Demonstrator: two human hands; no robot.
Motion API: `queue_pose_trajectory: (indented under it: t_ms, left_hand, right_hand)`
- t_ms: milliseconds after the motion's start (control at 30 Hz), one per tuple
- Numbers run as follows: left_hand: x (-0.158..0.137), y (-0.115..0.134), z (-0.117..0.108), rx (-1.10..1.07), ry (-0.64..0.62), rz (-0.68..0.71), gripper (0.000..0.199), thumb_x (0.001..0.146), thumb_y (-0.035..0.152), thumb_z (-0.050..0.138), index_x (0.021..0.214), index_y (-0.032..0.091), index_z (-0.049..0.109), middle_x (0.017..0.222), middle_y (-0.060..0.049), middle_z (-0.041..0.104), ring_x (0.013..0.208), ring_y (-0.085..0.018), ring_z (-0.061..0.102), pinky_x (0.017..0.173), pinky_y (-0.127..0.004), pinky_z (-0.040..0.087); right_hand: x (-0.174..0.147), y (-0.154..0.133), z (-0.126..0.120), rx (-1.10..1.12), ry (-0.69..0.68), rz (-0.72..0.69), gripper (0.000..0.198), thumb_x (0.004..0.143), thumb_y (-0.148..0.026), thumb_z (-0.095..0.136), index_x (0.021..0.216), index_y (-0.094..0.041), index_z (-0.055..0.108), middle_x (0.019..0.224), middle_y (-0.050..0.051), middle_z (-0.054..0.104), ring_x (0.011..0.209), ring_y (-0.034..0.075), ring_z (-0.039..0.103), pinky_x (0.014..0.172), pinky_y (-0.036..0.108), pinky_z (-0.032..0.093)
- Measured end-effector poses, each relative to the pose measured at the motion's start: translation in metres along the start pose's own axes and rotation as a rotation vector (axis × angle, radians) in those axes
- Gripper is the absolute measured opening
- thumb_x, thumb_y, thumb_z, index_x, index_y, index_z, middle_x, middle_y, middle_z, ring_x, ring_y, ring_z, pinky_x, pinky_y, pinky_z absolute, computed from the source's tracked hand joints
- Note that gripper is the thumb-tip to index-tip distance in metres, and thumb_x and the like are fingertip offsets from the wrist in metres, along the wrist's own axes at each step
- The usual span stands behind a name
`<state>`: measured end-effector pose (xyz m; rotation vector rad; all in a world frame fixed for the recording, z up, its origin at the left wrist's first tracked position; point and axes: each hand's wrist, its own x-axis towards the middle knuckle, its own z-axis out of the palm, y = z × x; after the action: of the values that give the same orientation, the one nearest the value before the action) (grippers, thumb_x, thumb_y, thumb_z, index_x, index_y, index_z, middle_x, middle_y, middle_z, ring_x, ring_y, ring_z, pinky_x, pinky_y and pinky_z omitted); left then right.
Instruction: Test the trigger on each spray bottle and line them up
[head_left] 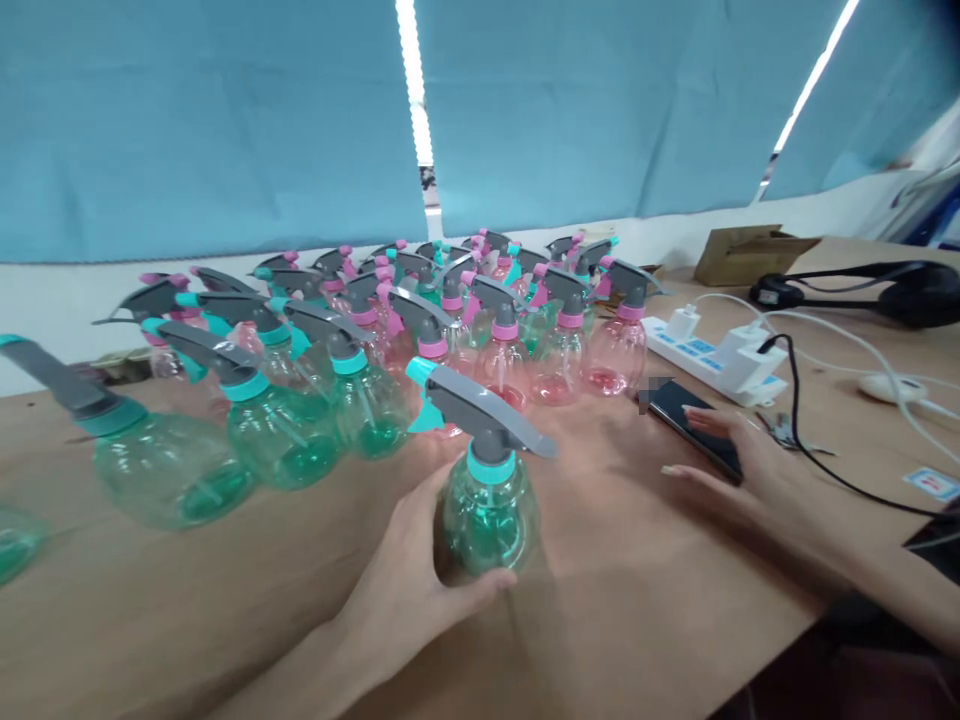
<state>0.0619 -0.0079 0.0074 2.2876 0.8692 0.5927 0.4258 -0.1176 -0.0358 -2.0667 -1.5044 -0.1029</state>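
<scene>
Closed around a spray bottle (pixel 491 525), the left hand (pixel 409 570) cups its round belly from the left, thumb across the near side, the other fingers out of sight behind it. The spray bottle lies just to the right of the palm, within the curl of that hand, which is far the nearer of the two. Its long axis stands roughly upright; whether its base touches the brown table (pixel 600 610) cannot be told. Green liquid sits low inside. On top, the grey spray head (pixel 484 405) slants, teal nozzle toward the far left, grey tail toward the right.

Off to the right, well apart from the bottle, the right hand (pixel 757 470) reaches over a dark phone (pixel 671 405) with fingers and thumb spread; it does not appear to grip, though whether it touches the phone is unclear. At the right edge lies a small card (pixel 932 484) with red and blue marks, too small to read.

Beyond the phone are keys (pixel 795 435) and a white power strip (pixel 690 355) with blue labels, their wording not legible. Past the held bottle stand rows of similar green bottles (pixel 281 440) and pink bottles (pixel 506 360), with no readable brand. Farther right are black headphones (pixel 911 290) and a cardboard box (pixel 739 255). Blue curtains (pixel 225 120) close the background.
</scene>
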Motion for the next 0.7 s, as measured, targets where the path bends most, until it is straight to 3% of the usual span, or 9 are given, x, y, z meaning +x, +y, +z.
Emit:
queue_pose_trajectory:
  t_ms: [233, 467, 600, 700]
  left_hand:
    - [0.0, -0.003, 0.004, 0.015, 0.008, 0.01, 0.078, 0.076, 0.042, 0.071, 0.14, 0.029, 0.028, 0.133, -0.011, 0.052, 0.12, -0.036, 0.05, 0.092, -0.056, 0.042]
    - [-0.001, -0.004, 0.004, 0.018, 0.008, 0.022, 0.078, 0.076, 0.042, 0.072, 0.14, 0.031, 0.028, 0.133, -0.01, 0.053, 0.119, -0.035, 0.052, 0.092, -0.055, 0.043]
    - [-0.001, -0.004, 0.004, 0.01, 0.029, 0.015, 0.079, 0.074, 0.041, 0.072, 0.14, 0.031, 0.03, 0.131, -0.009, 0.054, 0.118, -0.036, 0.052, 0.093, -0.055, 0.043]
    - [-0.002, -0.005, 0.005, -0.002, 0.025, 0.014, 0.079, 0.074, 0.042, 0.072, 0.14, 0.031, 0.031, 0.13, -0.009, 0.055, 0.117, -0.036, 0.053, 0.093, -0.056, 0.043]
  right_hand:
    - [0.002, 0.006, 0.001, 0.083, 0.03, 0.061, 0.077, 0.07, -0.068, 0.06, 0.122, -0.013, 0.046, 0.122, 0.022, 0.059, 0.112, 0.038, 0.058, 0.094, 0.055, 0.045]
    - [0.0, 0.016, -0.002, 0.195, 0.117, 0.036, 0.065, 0.076, -0.056, 0.063, 0.128, -0.025, 0.04, 0.131, 0.017, 0.054, 0.121, 0.036, 0.052, 0.1, 0.053, 0.042]
    - [-0.003, 0.008, -0.005, 0.23, 0.127, 0.016, 0.063, 0.077, -0.054, 0.062, 0.129, -0.026, 0.039, 0.132, 0.015, 0.053, 0.121, 0.034, 0.051, 0.1, 0.052, 0.042]
    - [-0.005, -0.008, -0.006, 0.233, 0.126, 0.034, 0.063, 0.076, -0.056, 0.063, 0.126, -0.025, 0.041, 0.128, 0.013, 0.056, 0.118, 0.033, 0.053, 0.09, 0.052, 0.048]
